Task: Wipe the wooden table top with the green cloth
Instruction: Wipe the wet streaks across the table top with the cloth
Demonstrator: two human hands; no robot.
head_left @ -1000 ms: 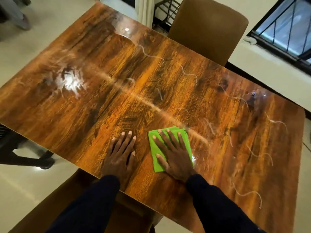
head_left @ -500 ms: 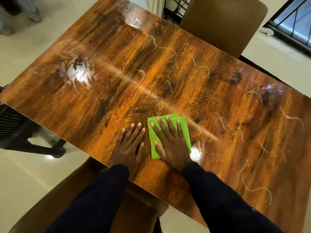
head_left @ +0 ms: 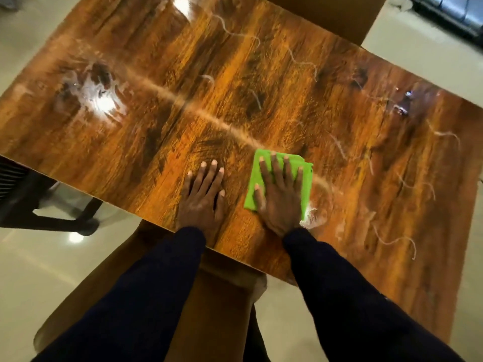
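Observation:
The glossy wooden table top (head_left: 235, 82) fills most of the head view, streaked with thin white squiggly marks and a pale line across its middle. A folded green cloth (head_left: 252, 194) lies flat near the table's front edge. My right hand (head_left: 281, 197) presses on it, palm down, fingers straight and spread. Beside it, my left hand (head_left: 203, 197) rests flat on the bare wood, a short gap left of the cloth. Both arms wear dark sleeves.
A brown chair (head_left: 219, 296) stands under the front edge between my arms. Another brown chair back (head_left: 339, 14) rises beyond the far edge. A dark chair base (head_left: 47, 215) sits on the pale floor at the left. A white wet smear (head_left: 313, 218) lies right of my right wrist.
My view has drawn closer to the table and tipped downward. My right hand and the cloth have shifted slightly away from my left hand, which stays flat on the wood.

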